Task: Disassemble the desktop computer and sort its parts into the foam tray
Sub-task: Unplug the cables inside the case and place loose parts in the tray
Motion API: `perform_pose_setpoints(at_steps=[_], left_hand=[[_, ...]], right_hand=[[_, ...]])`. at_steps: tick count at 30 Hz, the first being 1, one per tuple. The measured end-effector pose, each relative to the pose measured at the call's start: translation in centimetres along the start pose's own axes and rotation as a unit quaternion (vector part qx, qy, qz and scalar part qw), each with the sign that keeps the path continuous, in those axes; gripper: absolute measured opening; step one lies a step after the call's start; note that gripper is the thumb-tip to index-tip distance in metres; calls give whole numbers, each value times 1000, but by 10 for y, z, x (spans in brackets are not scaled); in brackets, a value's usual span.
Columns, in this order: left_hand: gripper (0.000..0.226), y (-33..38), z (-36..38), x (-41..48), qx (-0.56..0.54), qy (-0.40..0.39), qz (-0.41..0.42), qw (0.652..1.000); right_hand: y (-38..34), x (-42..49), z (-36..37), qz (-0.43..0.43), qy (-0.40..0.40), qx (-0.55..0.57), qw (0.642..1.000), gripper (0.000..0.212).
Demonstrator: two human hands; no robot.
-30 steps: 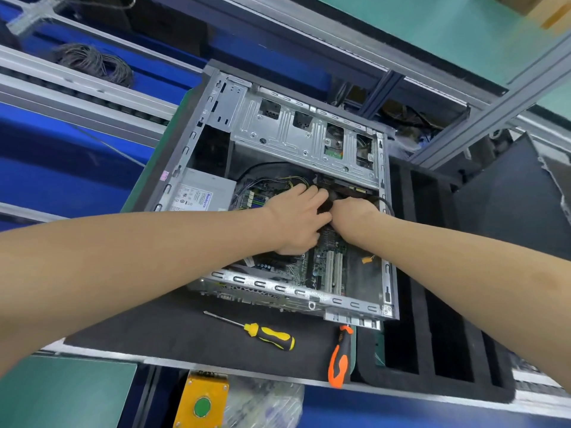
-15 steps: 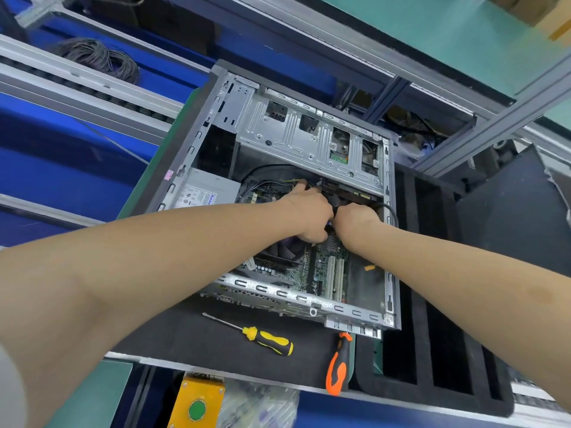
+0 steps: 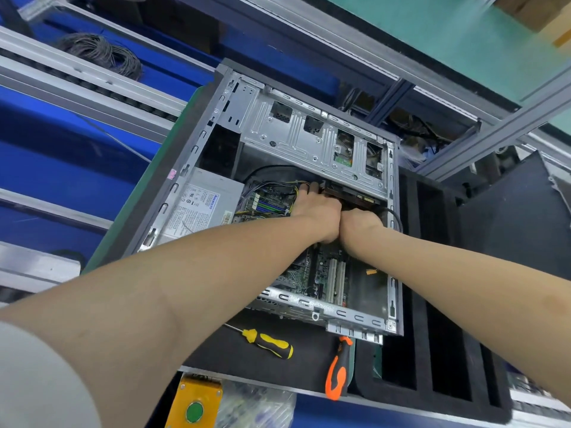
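Left of our left hand point(image 3: 315, 211), the computer case point(image 3: 191, 156) held a power supply point(image 3: 204, 208). That hand's fingers stretched onto the expansion card point(image 3: 355, 196) beyond it. Our right hand point(image 3: 358, 223) pressed alongside, fingers hidden, so neither grip was clear. We judged the card light, stiff, fragile: edges only. Rightward, the slots of the foam tray point(image 3: 432, 406) looked dark.

Yellow/black screwdriver point(image 3: 272, 345) + orange one point(image 3: 336, 373) lying apart on the black mat point(image 3: 222, 362), wire coil point(image 3: 102, 54) top left, yellow box point(image 3: 197, 393) w/ green btn at bottom.
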State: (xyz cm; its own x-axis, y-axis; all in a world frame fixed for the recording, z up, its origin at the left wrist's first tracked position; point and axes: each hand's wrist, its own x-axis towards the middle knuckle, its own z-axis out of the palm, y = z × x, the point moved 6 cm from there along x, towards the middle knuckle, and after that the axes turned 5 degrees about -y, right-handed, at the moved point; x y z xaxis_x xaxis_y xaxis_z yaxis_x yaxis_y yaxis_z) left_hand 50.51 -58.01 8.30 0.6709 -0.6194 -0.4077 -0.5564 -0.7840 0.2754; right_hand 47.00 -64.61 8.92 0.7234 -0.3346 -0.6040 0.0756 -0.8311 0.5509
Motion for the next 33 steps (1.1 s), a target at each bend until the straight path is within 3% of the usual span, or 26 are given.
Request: perform_pose_setpoints(at_steps=[5, 11, 15, 21, 27, 29, 33], left_hand=[[52, -1, 0, 0, -5, 6, -3, 1000], [57, 1, -1, -1, 16, 14, 6, 1000], [57, 2, 2, -2, 38, -5, 21, 999], [84, -2, 6, -4, 41, -19, 97, 994], [84, -10, 4, -12, 94, -54, 165, 980], [79, -12, 0, -16, 103, -67, 182, 976], [57, -17, -7, -26, 108, -58, 216, 969]], right_hand=[[6, -3, -5, 25, 11, 90, 996, 35], [7, -16, -5, 17, -10, 119, 993, 41], [2, -37, -10, -41, -31, 47, 998, 44], [-9, -67, -6, -125, -36, -8, 991, 26], [-29, -80, 2, -159, -8, 152, 975, 23], [-34, -81, 4, -158, -26, 209, 965, 31], [-40, -84, 11, -158, -103, 273, 943, 72]])
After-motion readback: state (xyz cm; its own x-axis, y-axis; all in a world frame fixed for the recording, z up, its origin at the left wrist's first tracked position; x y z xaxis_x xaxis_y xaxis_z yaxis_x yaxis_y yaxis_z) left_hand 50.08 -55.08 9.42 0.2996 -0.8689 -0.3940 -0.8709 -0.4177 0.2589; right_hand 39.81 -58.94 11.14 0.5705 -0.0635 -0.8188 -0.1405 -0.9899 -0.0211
